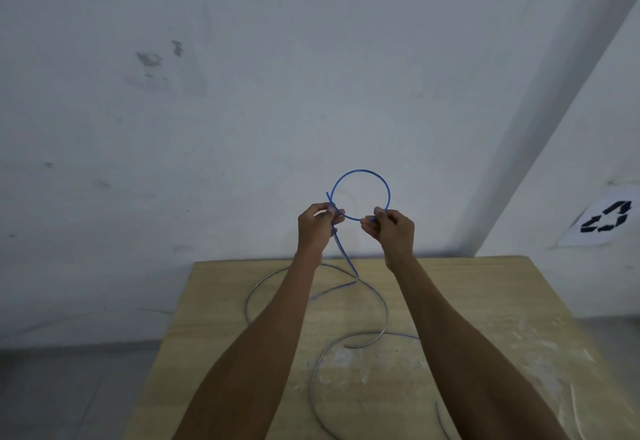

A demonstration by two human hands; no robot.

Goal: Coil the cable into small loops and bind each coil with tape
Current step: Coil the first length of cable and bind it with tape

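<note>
A thin blue cable (360,172) forms one round loop held up in front of the wall, above the far edge of the wooden table (485,301). My left hand (317,228) pinches the loop's left side where the strands cross. My right hand (393,228) pinches the loop's lower right. From my left hand a blue tail drops to the tabletop. No tape is visible.
A grey cable (381,301) lies in wide curves across the table, partly under my arms. A white wall stands behind. A sheet with a recycling symbol (606,219) hangs on the right wall. Grey floor lies to the left of the table.
</note>
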